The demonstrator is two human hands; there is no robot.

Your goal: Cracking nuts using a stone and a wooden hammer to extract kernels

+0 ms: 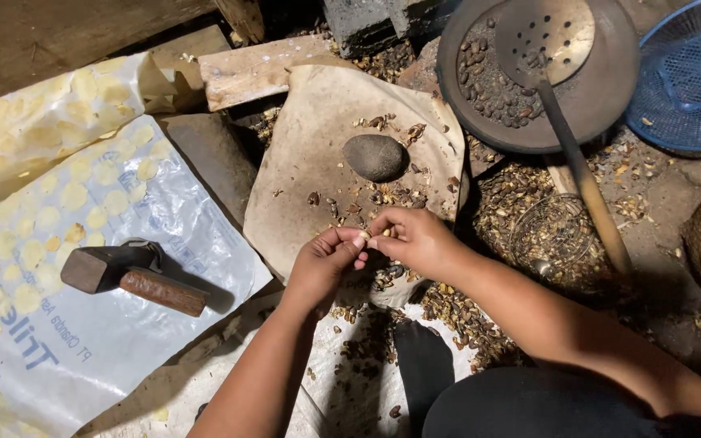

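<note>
My left hand [324, 264] and my right hand [413, 239] meet over the near edge of a worn flat slab [310, 138]. Together their fingertips pinch one small pale nut [361, 238]. A smooth dark round stone [376, 156] lies on the slab just beyond the hands, with bits of brown shell [383, 195] scattered around it. More broken shells [456, 312] are heaped below my hands.
A hammer [127, 274] lies on a plastic sheet [99, 341] strewn with pale flat discs at left. At the back right a dark pan [610, 81] holds dark nuts [488, 85] and a perforated ladle [547, 32]. A blue basket [687, 77] and a wire strainer [551, 235] are at right.
</note>
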